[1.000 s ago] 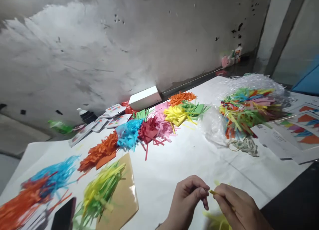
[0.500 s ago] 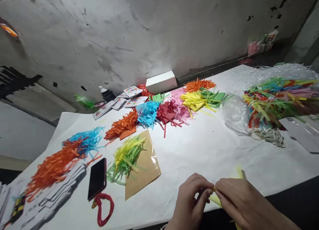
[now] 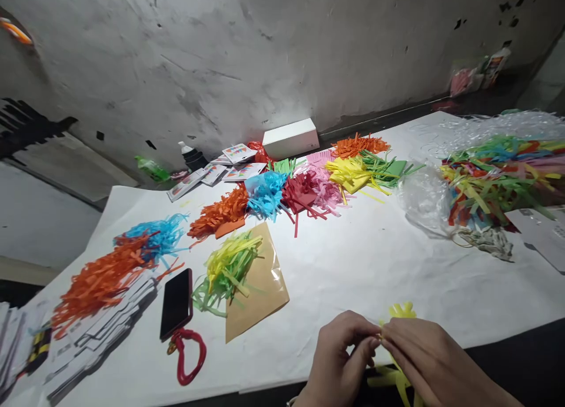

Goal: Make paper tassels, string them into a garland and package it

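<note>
Yellow fringed tissue paper (image 3: 401, 310) shows behind and below my right hand (image 3: 430, 351), which is closed on it near the table's front edge. My left hand (image 3: 346, 351) meets the right one fingertip to fingertip, thumb and index finger pinched on the twisted yellow middle of the same piece. Loose strips hang down under the hands. Left of them, a bundle of yellow and green tissue fringe (image 3: 232, 266) rests on a brown paper envelope (image 3: 260, 304). The fingers cover most of the pinched spot.
A phone (image 3: 176, 304) with a red cord (image 3: 192, 360) lies at left, beside orange fringe (image 3: 99, 277) and white card stacks. Coloured fringe bundles, a white box (image 3: 291, 137) and printed packets line the wall side. Clear plastic bags (image 3: 426, 198) and a multicoloured tassel heap (image 3: 494, 172) occupy the right.
The yellow strips around my right hand have shifted, with more fringe spread above and hanging below it. Both hands stay pinched together. The view has tilted slightly.
</note>
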A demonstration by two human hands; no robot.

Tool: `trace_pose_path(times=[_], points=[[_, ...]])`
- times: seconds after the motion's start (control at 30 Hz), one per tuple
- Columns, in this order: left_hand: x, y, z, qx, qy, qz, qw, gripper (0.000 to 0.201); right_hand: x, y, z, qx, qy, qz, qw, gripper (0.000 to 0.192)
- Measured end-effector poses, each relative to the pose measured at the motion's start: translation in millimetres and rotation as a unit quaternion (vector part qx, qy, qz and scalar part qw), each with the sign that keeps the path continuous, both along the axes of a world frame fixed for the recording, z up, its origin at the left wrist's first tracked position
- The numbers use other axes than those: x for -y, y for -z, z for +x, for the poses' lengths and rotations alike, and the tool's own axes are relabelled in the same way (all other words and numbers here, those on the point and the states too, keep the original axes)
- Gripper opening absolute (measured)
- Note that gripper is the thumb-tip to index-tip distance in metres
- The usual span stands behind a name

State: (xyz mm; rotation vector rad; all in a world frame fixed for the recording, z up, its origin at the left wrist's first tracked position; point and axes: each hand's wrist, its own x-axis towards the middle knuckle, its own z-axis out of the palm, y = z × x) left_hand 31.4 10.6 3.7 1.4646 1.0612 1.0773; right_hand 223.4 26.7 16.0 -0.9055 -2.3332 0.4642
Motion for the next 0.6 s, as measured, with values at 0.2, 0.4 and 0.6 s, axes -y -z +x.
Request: trace_pose_path(times=[0.2, 0.4, 0.6], points=[[1, -0.3, -3, 0.015, -0.02, -0.022, 0.999, 0.019, 0, 1.0, 0, -0.049, -0.005, -0.084, 0.995, 0.023], [-2, 0.4, -2, 0.039, -0.024, -0.059, 0.997, 0.021, -1, 9.7, -3, -0.046, -0.007, -0.048, 0.998, 0.025], [-2, 2.5, 0, 0.157, -0.058, -0.21, 0.963, 0.034, -4, 11.8, -4, -0.068, -0.002, -0.053, 0.996, 0.025]])
